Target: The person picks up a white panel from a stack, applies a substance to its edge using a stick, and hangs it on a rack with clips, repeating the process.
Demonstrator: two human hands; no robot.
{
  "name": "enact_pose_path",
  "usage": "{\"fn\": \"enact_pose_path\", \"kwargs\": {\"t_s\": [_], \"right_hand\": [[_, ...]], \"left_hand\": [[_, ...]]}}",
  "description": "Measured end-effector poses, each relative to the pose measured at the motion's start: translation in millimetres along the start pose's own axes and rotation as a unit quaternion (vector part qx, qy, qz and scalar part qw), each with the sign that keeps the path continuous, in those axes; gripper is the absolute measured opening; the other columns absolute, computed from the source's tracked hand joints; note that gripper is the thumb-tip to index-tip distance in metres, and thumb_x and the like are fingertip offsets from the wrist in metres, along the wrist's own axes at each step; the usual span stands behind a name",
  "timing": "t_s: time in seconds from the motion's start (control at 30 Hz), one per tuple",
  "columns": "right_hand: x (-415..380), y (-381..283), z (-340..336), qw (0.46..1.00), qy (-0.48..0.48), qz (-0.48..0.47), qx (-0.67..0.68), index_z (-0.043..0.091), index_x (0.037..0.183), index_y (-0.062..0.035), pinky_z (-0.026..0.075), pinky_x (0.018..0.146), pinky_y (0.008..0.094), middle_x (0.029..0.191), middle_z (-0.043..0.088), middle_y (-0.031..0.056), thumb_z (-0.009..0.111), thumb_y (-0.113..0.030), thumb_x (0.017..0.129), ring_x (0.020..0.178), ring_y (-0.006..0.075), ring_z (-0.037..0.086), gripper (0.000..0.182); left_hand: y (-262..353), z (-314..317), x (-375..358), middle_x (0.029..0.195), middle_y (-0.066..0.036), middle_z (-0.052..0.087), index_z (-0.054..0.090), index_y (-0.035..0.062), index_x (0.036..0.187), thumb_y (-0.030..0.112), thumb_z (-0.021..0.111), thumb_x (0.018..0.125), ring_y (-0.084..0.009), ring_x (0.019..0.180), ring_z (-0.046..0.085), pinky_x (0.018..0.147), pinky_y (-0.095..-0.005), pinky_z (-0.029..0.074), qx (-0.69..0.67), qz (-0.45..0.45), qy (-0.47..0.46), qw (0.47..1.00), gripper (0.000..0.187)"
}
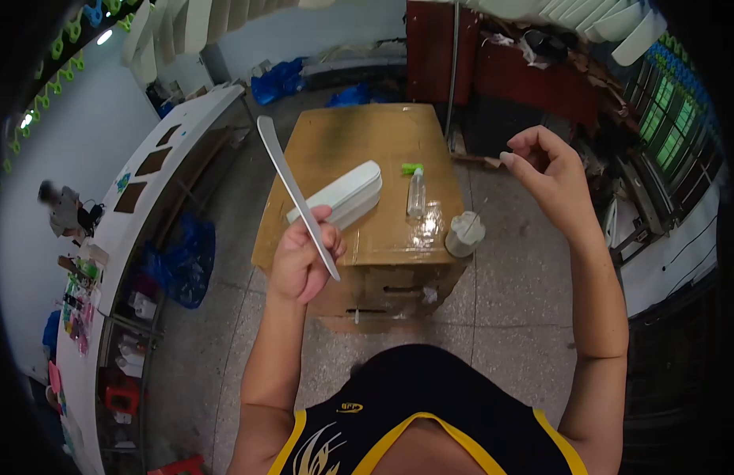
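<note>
My left hand (308,257) is closed around a long, thin, slightly curved white strip (290,186), which tilts up and to the left over the table's near left part. Behind that hand, a stack of similar white pieces (347,194) lies on the cardboard-covered table (367,134). My right hand (545,170) is raised to the right of the table, touching nothing. Its fingers are curled, with a small gap between thumb and index finger, and nothing shows in it. Nearest to it are a clear bottle with a green top (417,194) and a white container (465,233).
Overhead hang many white strips (593,17) and green clips (57,47). A long white bench (137,194) runs along the left, with a person (66,212) beyond it. Blue bags (181,261) are by the bench. Dark red furniture (533,87) stands behind on the right.
</note>
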State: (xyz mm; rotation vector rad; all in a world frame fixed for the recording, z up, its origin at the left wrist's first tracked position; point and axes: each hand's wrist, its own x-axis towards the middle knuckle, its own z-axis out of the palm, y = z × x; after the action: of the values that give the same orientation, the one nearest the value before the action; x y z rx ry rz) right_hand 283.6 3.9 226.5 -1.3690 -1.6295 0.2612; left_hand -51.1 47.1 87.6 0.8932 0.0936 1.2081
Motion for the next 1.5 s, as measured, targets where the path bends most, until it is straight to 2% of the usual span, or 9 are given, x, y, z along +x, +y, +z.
{"fn": "enact_pose_path", "kwargs": {"t_s": [0.07, 0.13, 0.2, 0.27, 0.33, 0.4, 0.7, 1.0, 1.5], "right_hand": [[7.9, -37.0, -16.7, 0.997, 0.015, -0.074, 0.013, 0.061, 0.088, -0.0008, 0.043, 0.064, 0.0212, 0.077, 0.059, -0.0023, 0.067, -0.011, 0.084, 0.069, 0.0054, 0.05, 0.013], [24.8, -69.3, -30.0, 0.986, 0.034, -0.162, -0.001, 0.062, 0.088, -0.0006, 0.043, 0.063, 0.0214, 0.076, 0.059, -0.0019, 0.065, -0.011, 0.086, 0.068, 0.0053, 0.051, 0.011], [40.7, -105.0, -36.3, 0.968, 0.028, -0.248, -0.001, 0.063, 0.089, 0.0001, 0.044, 0.062, 0.0219, 0.076, 0.061, -0.0005, 0.062, -0.012, 0.088, 0.067, 0.0052, 0.052, 0.012], [70.9, -135.4, -44.0, 0.938, 0.036, -0.337, -0.075, 0.066, 0.094, 0.0001, 0.049, 0.064, 0.0222, 0.078, 0.066, 0.0039, 0.061, -0.018, 0.09, 0.07, 0.0078, 0.06, 0.02], [85.9, -193.3, -45.1, 0.944, 0.006, -0.248, -0.218, 0.063, 0.107, 0.0009, 0.046, 0.077, 0.0227, 0.091, 0.065, 0.0065, 0.058, -0.02, 0.094, 0.087, 0.0123, 0.06, 0.025], [134.6, -198.4, -33.6, 0.919, 0.074, -0.32, -0.218, 0.067, 0.109, -0.0041, 0.054, 0.079, 0.0278, 0.094, 0.07, 0.0114, 0.06, -0.024, 0.091, 0.089, 0.017, 0.068, 0.027], [169.5, -268.3, -6.4, 0.904, 0.108, -0.369, -0.185, 0.065, 0.112, -0.0041, 0.052, 0.081, 0.0283, 0.098, 0.068, 0.0121, 0.06, -0.025, 0.091, 0.093, 0.0183, 0.066, 0.03], [160.6, -283.7, -1.3, 0.895, 0.144, -0.396, -0.145, 0.063, 0.115, -0.0042, 0.05, 0.084, 0.0288, 0.103, 0.067, 0.0129, 0.059, -0.026, 0.092, 0.098, 0.0198, 0.064, 0.032], [150.3, -289.0, 15.6, 0.882, 0.188, -0.428, -0.059, 0.059, 0.121, -0.0043, 0.047, 0.089, 0.0297, 0.111, 0.064, 0.0144, 0.057, -0.028, 0.093, 0.106, 0.0223, 0.06, 0.037]], "left_hand": [[8.9, 1.3, 5.8, 0.084, 0.0, 0.062, 0.058, 0.0035, 0.121, 0.008, 0.064, 0.086, -0.0125, 0.075, 0.053, 0.07, -0.0277, 0.041, 0.102, 0.01, 0.001, 0.995, 0.036], [24.1, 9.4, 12.7, 0.091, -0.002, 0.067, 0.06, 0.0007, 0.118, 0.008, 0.066, 0.086, -0.0111, 0.079, 0.06, 0.073, -0.0258, 0.045, 0.315, 0.016, 0.059, 0.947, 0.033], [50.6, 18.8, 22.8, 0.093, -0.001, 0.066, 0.062, -0.0006, 0.114, 0.011, 0.064, 0.088, -0.0087, 0.085, 0.059, 0.078, -0.0231, 0.046, 0.359, 0.023, 0.031, 0.933, 0.028], [76.4, 26.7, 37.9, 0.093, -0.001, 0.065, 0.063, -0.0008, 0.112, 0.01, 0.062, 0.09, -0.0077, 0.085, 0.057, 0.079, -0.023, 0.045, 0.539, 0.027, 0.015, 0.842, 0.025], [98.2, 48.1, 57.6, 0.092, -0.001, 0.064, 0.063, -0.0009, 0.113, 0.009, 0.06, 0.09, -0.0077, 0.085, 0.056, 0.079, -0.0235, 0.045, 0.569, 0.053, 0.007, 0.82, 0.025], [119.2, 74.4, 79.5, 0.093, -0.002, 0.064, 0.062, -0.0014, 0.115, 0.004, 0.056, 0.089, -0.0089, 0.085, 0.056, 0.08, -0.0256, 0.046, 0.597, 0.096, -0.005, 0.796, 0.027], [183.0, 112.8, 166.7, 0.081, -0.01, 0.063, 0.063, 0.0016, 0.11, 0.003, 0.059, 0.087, -0.016, 0.072, 0.055, 0.069, -0.03, 0.047, 0.719, 0.216, -0.021, 0.66, 0.024], [198.3, 135.5, 181.5, 0.081, -0.01, 0.064, 0.063, 0.002, 0.111, 0.007, 0.059, 0.087, -0.0171, 0.07, 0.055, 0.07, -0.0304, 0.047, 0.753, 0.226, -0.019, 0.617, 0.024], [192.8, 125.3, 223.7, 0.086, -0.012, 0.067, 0.063, 0.0039, 0.115, 0.011, 0.062, 0.086, -0.0204, 0.075, 0.063, 0.073, -0.0322, 0.051, 0.716, 0.242, -0.026, 0.654, 0.03]]}}
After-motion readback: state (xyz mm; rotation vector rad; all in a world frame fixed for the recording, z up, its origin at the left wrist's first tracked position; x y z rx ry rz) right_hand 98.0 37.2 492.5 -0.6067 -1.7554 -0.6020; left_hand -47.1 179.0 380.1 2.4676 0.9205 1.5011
